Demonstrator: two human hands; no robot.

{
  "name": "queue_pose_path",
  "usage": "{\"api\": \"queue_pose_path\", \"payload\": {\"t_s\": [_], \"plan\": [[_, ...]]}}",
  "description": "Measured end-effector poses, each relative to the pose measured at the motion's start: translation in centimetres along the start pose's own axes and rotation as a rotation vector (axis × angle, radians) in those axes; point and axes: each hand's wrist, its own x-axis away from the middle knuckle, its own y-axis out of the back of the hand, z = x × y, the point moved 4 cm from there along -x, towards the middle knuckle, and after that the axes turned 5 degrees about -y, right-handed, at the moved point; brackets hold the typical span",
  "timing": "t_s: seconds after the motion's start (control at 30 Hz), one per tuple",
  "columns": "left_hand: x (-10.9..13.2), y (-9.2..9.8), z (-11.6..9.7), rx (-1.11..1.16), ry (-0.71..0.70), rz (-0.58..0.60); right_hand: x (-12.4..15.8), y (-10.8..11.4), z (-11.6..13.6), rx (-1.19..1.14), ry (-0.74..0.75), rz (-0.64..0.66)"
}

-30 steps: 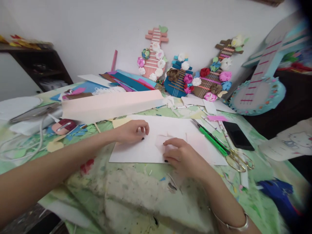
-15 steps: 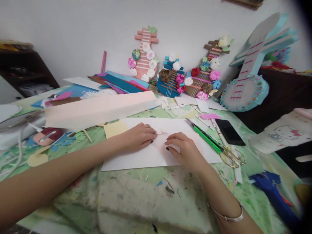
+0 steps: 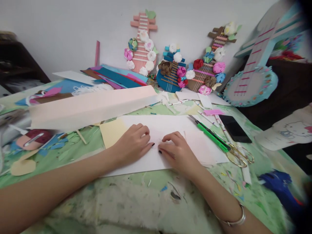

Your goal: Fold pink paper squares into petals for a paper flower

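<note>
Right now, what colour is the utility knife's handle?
Mostly bright green; the utility knife's handle shows best in the head view.

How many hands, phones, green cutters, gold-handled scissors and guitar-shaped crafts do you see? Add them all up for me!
Hands: 2, left hand and right hand
Phone: 1
Green cutter: 1
Gold-handled scissors: 1
Guitar-shaped crafts: 4, pink one, blue one, brown one, pale blue-and-grey one
Total: 9
</note>
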Motion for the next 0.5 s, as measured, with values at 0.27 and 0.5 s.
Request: {"api": "queue_pose_path", "payload": {"t_s": [0.27, 0.5], "plan": [[1.3, -0.3, 1.0, 0.351, 0.052, 0.080, -0.2, 0.5, -1.1, -0.077, -0.030, -0.005], [1.5, -0.1, 0.9, 0.264, -0.163, 0.012, -0.3, 0.4, -1.5, -0.178, -0.103, 0.041]]}}
